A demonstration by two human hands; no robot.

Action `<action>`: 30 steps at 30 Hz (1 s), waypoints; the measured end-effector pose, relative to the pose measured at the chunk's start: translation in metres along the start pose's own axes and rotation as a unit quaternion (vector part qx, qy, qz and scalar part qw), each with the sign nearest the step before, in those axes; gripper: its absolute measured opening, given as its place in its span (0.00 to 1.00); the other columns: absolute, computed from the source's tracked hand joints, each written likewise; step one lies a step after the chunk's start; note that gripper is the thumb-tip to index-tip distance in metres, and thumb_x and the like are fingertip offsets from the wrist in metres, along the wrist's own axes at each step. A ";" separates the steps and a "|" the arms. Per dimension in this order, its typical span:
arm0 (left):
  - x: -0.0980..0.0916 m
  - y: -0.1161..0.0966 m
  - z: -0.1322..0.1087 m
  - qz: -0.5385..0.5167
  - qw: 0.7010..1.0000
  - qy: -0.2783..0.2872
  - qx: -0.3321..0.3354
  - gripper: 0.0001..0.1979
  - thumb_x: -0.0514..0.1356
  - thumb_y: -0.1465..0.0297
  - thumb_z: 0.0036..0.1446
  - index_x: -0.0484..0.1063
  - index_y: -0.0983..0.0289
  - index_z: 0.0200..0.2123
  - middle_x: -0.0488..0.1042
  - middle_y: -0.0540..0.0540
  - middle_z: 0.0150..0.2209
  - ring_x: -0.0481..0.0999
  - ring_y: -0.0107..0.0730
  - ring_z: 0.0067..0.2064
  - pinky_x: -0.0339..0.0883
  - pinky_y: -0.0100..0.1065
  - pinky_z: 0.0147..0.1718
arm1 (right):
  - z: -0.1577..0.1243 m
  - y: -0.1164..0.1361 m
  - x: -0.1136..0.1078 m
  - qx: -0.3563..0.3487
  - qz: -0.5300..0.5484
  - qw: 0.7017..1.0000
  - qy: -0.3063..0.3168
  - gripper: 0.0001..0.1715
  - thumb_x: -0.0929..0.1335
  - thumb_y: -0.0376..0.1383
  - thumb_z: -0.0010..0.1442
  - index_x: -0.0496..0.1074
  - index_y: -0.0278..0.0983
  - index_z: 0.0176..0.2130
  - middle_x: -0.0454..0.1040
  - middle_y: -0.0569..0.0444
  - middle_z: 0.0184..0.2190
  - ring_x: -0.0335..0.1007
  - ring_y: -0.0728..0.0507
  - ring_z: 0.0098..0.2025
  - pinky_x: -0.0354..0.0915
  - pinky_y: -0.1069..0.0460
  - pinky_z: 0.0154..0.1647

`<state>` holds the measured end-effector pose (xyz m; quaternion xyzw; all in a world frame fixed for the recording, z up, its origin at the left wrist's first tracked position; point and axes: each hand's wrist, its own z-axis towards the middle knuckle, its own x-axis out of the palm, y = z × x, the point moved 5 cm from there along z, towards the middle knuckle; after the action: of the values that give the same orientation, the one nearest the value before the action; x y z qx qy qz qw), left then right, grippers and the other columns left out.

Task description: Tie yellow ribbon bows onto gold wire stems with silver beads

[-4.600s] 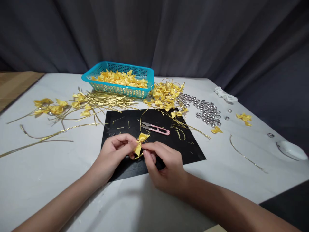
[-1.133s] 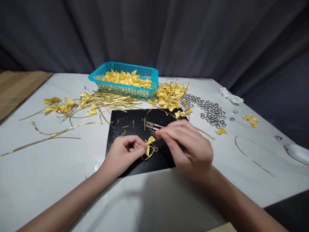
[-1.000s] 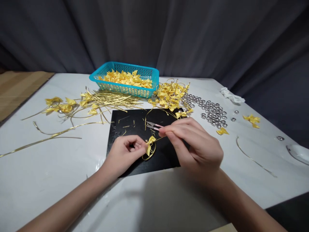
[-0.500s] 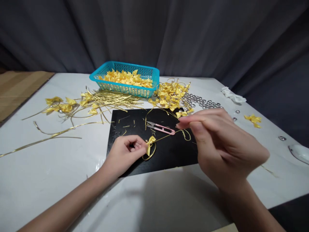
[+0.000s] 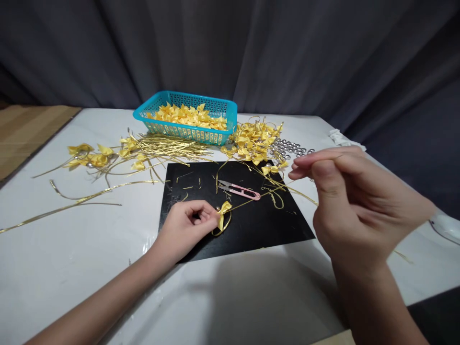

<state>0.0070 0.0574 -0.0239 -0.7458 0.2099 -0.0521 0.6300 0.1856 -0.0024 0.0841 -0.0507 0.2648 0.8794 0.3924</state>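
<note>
Between thumb and fingers, my left hand (image 5: 194, 223) pinches a yellow ribbon bow (image 5: 224, 211) over the black mat (image 5: 262, 230). A gold cord (image 5: 244, 203) runs taut from the bow up to the right. My right hand (image 5: 354, 206) is raised and closed, pinching the cord's other end; the tip itself is hidden by the fingers. A small loop of cord hangs below the bow. Pink thread snips (image 5: 244, 192) lie on the mat just behind the stretched cord, among short gold cord scraps.
A blue plastic basket (image 5: 187, 128) of yellow bows stands at the back. Beside it lie a pile of cut gold cords (image 5: 168, 147), a heap of corded bows (image 5: 253, 139) and silver beads (image 5: 287, 146). More bows (image 5: 95, 158) rest at the left. A dark curtain (image 5: 215, 48) hangs behind the white table.
My right hand has moved right and slightly up, drawing out a longer stretch of cord from the bow. My left hand and the bow stay nearly in place.
</note>
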 end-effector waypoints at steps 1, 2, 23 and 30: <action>0.000 0.000 0.000 0.000 1.000 -0.001 0.000 0.05 0.60 0.69 0.38 0.72 0.65 0.17 0.69 0.48 0.18 0.64 0.24 0.22 0.57 0.26 0.21 | 0.000 0.000 0.000 0.002 0.002 1.000 -0.002 0.12 0.66 0.26 0.61 0.76 0.40 0.33 0.75 0.54 0.27 0.72 0.46 0.32 0.68 0.49 0.34; 0.000 0.000 0.000 0.000 1.000 -0.001 0.000 0.05 0.60 0.70 0.38 0.72 0.65 0.17 0.69 0.48 0.18 0.65 0.25 0.22 0.57 0.26 0.22 | 0.000 0.000 0.000 0.010 0.008 1.000 -0.006 0.12 0.66 0.26 0.61 0.76 0.40 0.33 0.75 0.55 0.27 0.72 0.47 0.31 0.68 0.50 0.33; -0.001 -0.002 0.000 0.010 1.000 -0.003 0.006 0.11 0.60 0.63 0.44 0.69 0.66 0.21 0.64 0.47 0.19 0.61 0.26 0.24 0.56 0.28 0.24 | -0.051 0.025 0.056 0.528 0.716 0.384 0.248 0.08 0.65 0.38 0.64 0.72 0.43 0.33 0.69 0.67 0.23 0.41 0.61 0.08 0.58 0.68 0.12; -0.001 0.002 0.001 0.012 1.000 -0.012 0.009 0.11 0.59 0.64 0.46 0.70 0.66 0.21 0.64 0.47 0.20 0.62 0.26 0.24 0.56 0.28 0.24 | -0.047 0.030 0.054 0.519 0.688 0.419 0.287 0.09 0.66 0.35 0.62 0.73 0.40 0.30 0.57 0.65 0.12 0.42 0.57 0.10 0.49 0.66 0.09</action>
<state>0.0060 0.0586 -0.0262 -0.7383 0.2107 -0.0372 0.6397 0.1218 -0.0069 0.0411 0.1121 0.7148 0.4861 -0.4901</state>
